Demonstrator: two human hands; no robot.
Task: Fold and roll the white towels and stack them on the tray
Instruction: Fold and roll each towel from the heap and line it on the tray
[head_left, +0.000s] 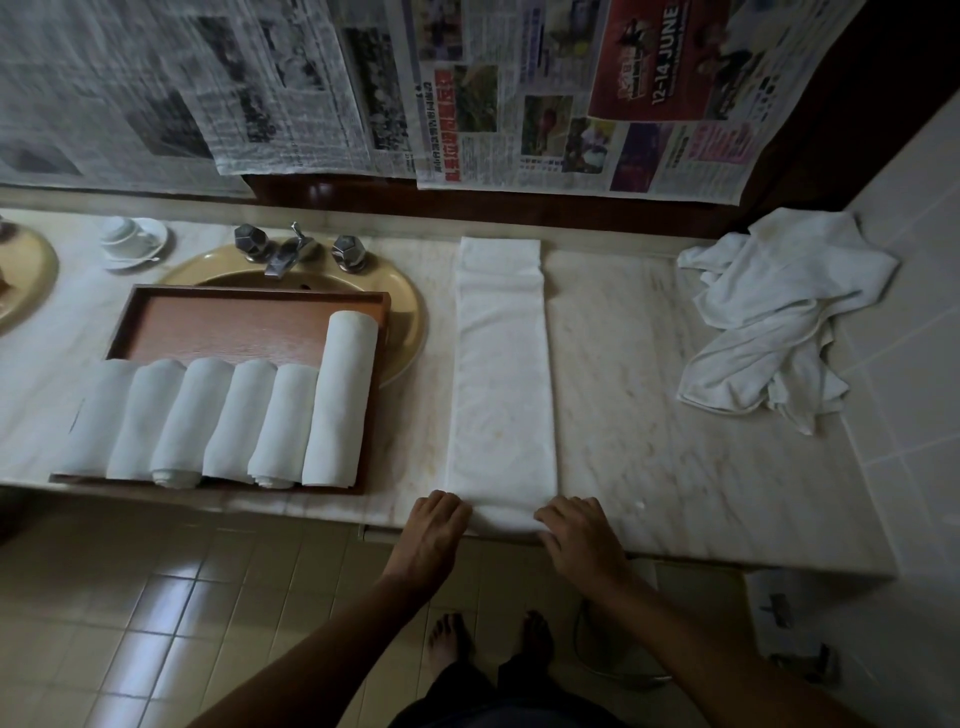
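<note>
White folded towel strip (501, 374) lies on counter (675, 415) beside tray (249, 322); left hand (434, 530) and right hand (582, 535) pinch its near end. Suggested: roll tight, edges aligned

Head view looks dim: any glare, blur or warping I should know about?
Head view: dim overall, darkest at the lower corners; window glare on the floor tiles; wide-angle bending of the counter edge; the newspapers look soft.
</note>
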